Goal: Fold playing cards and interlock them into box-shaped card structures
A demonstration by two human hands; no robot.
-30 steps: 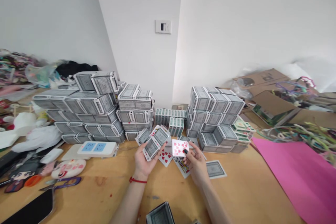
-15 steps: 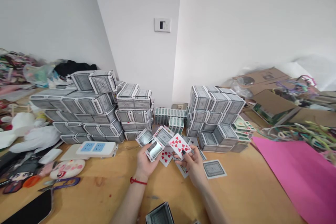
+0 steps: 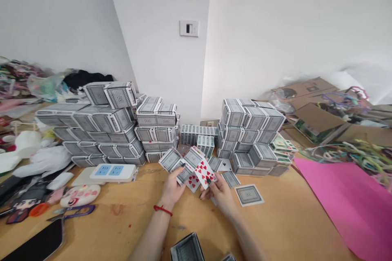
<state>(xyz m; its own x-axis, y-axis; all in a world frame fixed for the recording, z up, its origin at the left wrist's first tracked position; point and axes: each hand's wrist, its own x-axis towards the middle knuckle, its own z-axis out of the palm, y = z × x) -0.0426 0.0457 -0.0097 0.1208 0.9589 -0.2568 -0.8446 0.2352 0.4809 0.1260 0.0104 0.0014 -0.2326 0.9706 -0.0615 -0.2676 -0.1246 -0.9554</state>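
My left hand [image 3: 174,187], with a red cord at the wrist, pinches a grey-backed playing card [image 3: 184,174] in the middle of the view. My right hand [image 3: 221,195] holds a ten of hearts [image 3: 204,174] face up, its left edge overlapping the cards beside my left hand. Under and between the hands, another heart card [image 3: 192,182] shows in part. More cards lie around them, among them a face-down card [image 3: 249,195] to the right of my right hand and another [image 3: 230,179] just behind it.
Stacked blocks covered in card backs stand at the left [image 3: 104,120] and right [image 3: 252,120]. A power strip [image 3: 113,172], scissors [image 3: 76,212] and a phone [image 3: 39,242] lie left. Pink paper [image 3: 343,208] is at the right; an open card-backed box [image 3: 187,248] sits in front.
My right hand has moved left with the ten of hearts, which now overlaps the cards by my left hand. The cards at my left hand have tilted and no longer glare.
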